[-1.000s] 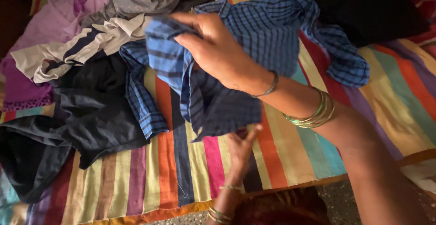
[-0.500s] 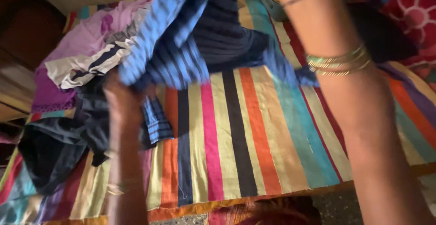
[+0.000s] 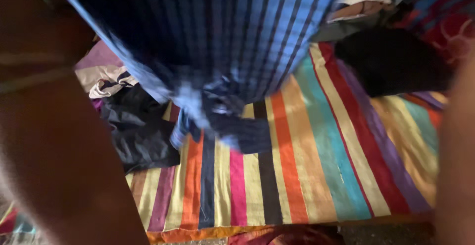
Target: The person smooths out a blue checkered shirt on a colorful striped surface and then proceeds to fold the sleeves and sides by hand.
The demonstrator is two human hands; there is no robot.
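Head view: blue checked shirt (image 3: 217,32) above striped bedsheet (image 3: 316,166); fingers' grip out of sight.

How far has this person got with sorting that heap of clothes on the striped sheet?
No folded clothes are in view, so nothing looks finished. In hand: the blue checked shirt is lifted high above the striped sheet, its lower end dangling; the hands themselves are out of frame. Left: the crumpled dark garment, a white and navy one and a black one.

I see a blue checked shirt (image 3: 217,32) lifted high, filling the top of the view, its blurred lower end dangling over the striped bedsheet (image 3: 321,156). My left forearm (image 3: 54,146) looms close; dark clothes (image 3: 141,131) lie beside it.
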